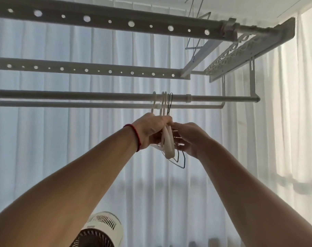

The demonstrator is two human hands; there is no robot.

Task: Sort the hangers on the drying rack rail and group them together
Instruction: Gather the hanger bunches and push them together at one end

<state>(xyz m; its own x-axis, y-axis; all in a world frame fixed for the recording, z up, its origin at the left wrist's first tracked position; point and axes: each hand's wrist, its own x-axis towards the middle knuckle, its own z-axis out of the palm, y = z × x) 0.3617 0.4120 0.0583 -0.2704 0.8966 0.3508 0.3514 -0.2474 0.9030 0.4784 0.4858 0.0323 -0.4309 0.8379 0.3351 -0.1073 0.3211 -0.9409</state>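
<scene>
A bunch of hangers hooks over the round white rail near its middle: cream plastic hangers and thin dark wire hangers. The hooks sit close together on the rail. My left hand, with a red cord on the wrist, grips the cream hangers just under their hooks. My right hand holds the wire hangers from the right side, its fingers curled round them. The two hands touch at the fingertips. The hangers' lower ends stick out below the hands.
Two perforated rack bars run overhead, joined at the right by a lattice end frame. A second thin rail lies just behind the first. White curtains fill the background. A white fan stands below.
</scene>
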